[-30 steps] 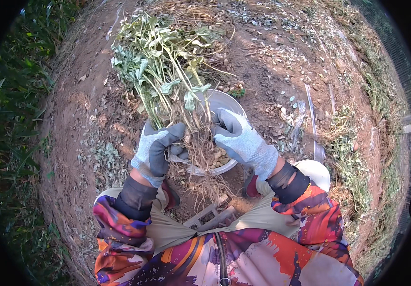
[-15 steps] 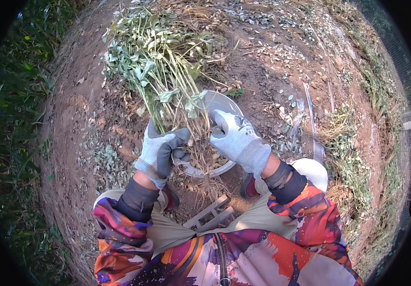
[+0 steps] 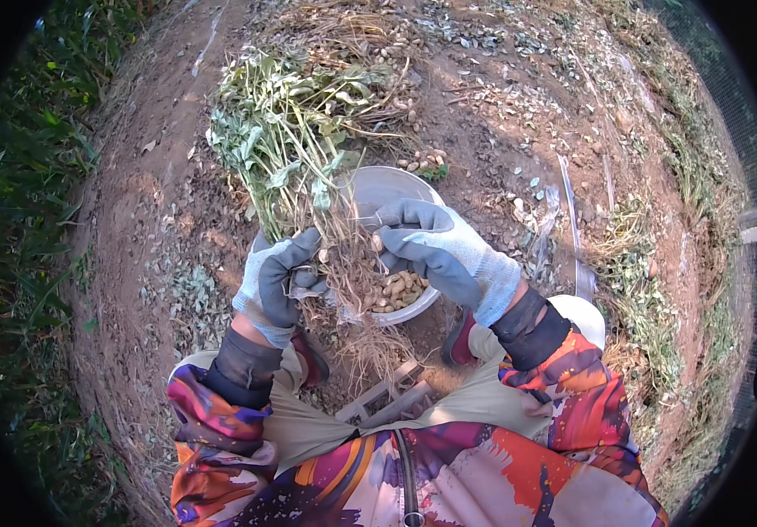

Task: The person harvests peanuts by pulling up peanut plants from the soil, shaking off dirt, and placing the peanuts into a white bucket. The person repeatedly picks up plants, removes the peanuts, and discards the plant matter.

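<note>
My gloved left hand [image 3: 273,283] is closed round the stems of a bunch of peanut plants [image 3: 283,154]. Their green, wilting leaves point away from me, and the pale roots [image 3: 365,342] hang toward me over the near rim. Beside the roots, my gloved right hand [image 3: 457,255] pinches a peanut [image 3: 378,242] between thumb and fingers. Another peanut [image 3: 323,256] shows by my left fingertips. Below both hands stands a whitish bucket [image 3: 396,183] with picked peanuts [image 3: 403,290] in its bottom. The plants cover part of it.
A heap of pulled peanut plants [image 3: 334,35] lies beyond the bucket, with loose peanuts [image 3: 424,161] on the soil. Strips of plastic film [image 3: 574,220] lie to the right. Tall green crop plants [image 3: 27,193] line the left. A wooden frame [image 3: 387,397] sits between my feet.
The bunch has swung lower and a little nearer, its roots spreading toward me. My right hand has turned, its fingers now on a peanut. More peanuts in the bucket are visible.
</note>
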Motion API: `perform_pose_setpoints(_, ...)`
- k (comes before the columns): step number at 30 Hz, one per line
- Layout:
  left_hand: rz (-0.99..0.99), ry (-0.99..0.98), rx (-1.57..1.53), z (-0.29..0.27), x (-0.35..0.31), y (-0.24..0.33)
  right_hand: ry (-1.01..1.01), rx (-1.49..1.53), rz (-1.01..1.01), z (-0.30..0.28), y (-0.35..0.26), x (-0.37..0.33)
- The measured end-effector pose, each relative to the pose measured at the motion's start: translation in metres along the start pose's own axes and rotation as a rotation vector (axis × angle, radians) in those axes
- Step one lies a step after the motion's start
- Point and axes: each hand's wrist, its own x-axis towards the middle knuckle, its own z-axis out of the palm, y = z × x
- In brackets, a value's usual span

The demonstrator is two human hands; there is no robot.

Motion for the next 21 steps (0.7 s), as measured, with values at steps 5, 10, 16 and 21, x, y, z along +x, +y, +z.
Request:
perform_pose_setpoints(5,-0.033,0.034,-0.032,-0.010,-0.003,-0.004,0.258,-0.965,-0.392,0.002,0.008,0.008)
perform_pose_setpoints(10,-0.094,-0.051,-0.111,-0.025,0.000,-0.009,0.188,-0.566,-0.323,-0.015,0.013,0.017)
perform_pose_setpoints(16,-0.071,-0.019,-0.083,-0.018,-0.005,0.005,0.038,-0.137,0.061,0.006,-0.007,0.002)
perform_pose_setpoints(21,-0.055,-0.054,0.083,-0.024,-0.001,-0.003,-0.177,-0.255,0.035,0.015,-0.005,-0.002)
